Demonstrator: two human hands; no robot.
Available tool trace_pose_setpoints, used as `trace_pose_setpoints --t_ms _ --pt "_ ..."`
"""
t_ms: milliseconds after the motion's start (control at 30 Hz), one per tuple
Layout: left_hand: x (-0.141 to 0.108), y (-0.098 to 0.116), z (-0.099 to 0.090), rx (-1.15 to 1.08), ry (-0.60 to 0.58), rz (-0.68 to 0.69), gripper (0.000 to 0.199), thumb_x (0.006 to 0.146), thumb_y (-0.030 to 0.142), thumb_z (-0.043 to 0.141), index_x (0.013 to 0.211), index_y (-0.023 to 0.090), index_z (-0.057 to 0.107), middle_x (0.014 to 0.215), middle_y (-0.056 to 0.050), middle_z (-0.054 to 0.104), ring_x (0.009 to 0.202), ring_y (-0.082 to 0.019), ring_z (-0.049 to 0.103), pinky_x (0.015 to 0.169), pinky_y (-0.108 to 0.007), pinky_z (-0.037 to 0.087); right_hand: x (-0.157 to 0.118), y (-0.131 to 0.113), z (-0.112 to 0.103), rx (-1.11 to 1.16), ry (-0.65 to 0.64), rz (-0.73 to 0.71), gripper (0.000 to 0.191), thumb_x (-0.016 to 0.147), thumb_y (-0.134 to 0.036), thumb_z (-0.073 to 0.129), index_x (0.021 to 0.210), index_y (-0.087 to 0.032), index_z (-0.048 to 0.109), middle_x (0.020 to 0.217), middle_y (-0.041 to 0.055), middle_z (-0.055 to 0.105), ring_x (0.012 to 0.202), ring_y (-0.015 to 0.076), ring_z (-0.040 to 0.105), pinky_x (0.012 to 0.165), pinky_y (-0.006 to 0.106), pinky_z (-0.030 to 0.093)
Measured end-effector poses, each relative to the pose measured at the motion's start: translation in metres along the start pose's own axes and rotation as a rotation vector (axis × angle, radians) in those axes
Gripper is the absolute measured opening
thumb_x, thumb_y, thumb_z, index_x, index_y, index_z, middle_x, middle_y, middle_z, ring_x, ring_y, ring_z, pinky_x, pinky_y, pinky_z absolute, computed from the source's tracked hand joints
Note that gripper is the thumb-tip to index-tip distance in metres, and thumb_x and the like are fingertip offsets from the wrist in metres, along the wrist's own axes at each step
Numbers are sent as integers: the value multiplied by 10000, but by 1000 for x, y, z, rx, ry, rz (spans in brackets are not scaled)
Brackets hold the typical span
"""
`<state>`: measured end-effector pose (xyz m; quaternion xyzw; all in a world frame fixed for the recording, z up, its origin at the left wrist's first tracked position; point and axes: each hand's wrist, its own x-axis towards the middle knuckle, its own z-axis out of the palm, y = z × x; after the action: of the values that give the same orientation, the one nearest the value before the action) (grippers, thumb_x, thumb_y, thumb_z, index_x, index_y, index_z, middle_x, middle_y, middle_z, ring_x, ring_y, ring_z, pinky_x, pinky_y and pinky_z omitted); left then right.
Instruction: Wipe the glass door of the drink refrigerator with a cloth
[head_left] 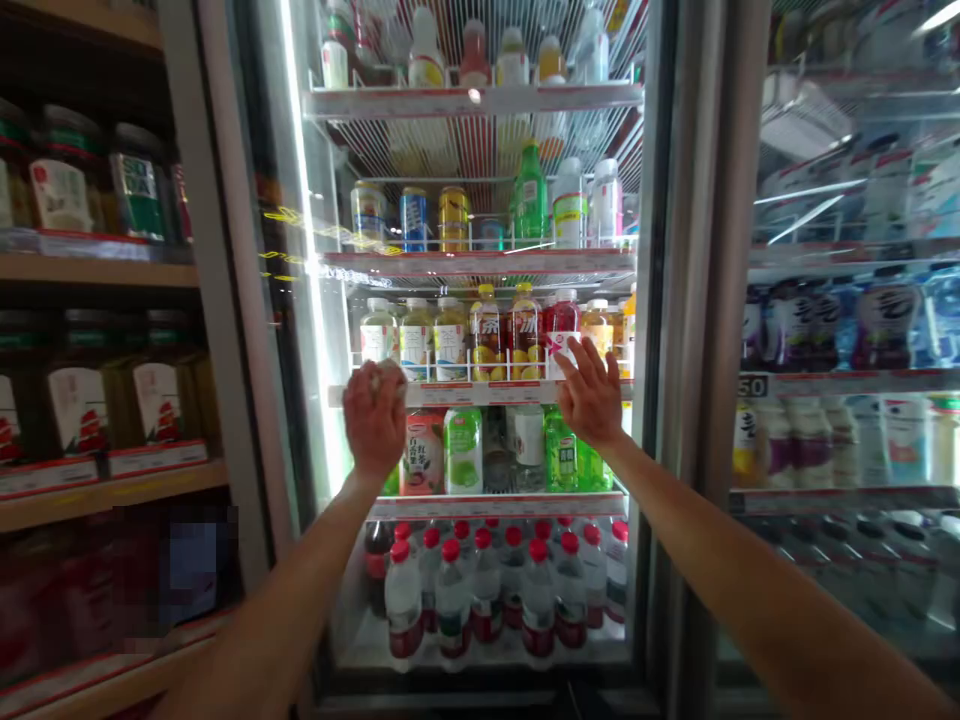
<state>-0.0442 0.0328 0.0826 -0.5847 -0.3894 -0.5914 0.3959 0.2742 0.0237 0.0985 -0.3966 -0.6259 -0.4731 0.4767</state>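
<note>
My left hand is closed on a crumpled pale cloth, at the left end of a shelf's front rail in a lit drinks fridge. Just behind it stand bottles with white caps. My right hand holds nothing, its fingers apart, in front of a red drink bottle on the right of the same shelf. Whether its fingertips touch anything I cannot tell. Between my hands are two dark tea bottles with yellow caps.
Red-capped water bottles fill the fridge floor. Cans and a green bottle stand on a higher shelf. A metal door frame and another drinks fridge are at right. Wooden shelves with jars stand at left.
</note>
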Motion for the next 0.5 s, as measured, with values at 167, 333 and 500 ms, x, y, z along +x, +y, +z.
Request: trace_pose_setpoints --t_ms 167,333,500 --pt "3 3 -1 -25 68 -161 393 890 310 399 1250 189 500 1410 -155 341 1348 -273 229 1085 -497 212 0 -1 0 -8 26 -11 442 839 -210 405 1276 -212 465 1433 53 376 1373 187 220 1120 447 171" --pt "-25 45 9 -60 -167 330 360 853 238 479 1205 278 535 1383 -69 429 1343 -240 270 1087 -447 257 0 2 1 6 45 -39 471 834 -213 413 1305 -222 434 1444 43 358 1370 196 228 1115 451 178" --pt "-25 -8 -8 -13 -46 68 379 873 278 445 1247 255 501 1405 -107 387 1335 -267 282 1064 -487 290 0 1 0 14 40 -36 503 827 -204 410 1329 -235 404 1456 33 336 1372 198 223 1115 452 174"
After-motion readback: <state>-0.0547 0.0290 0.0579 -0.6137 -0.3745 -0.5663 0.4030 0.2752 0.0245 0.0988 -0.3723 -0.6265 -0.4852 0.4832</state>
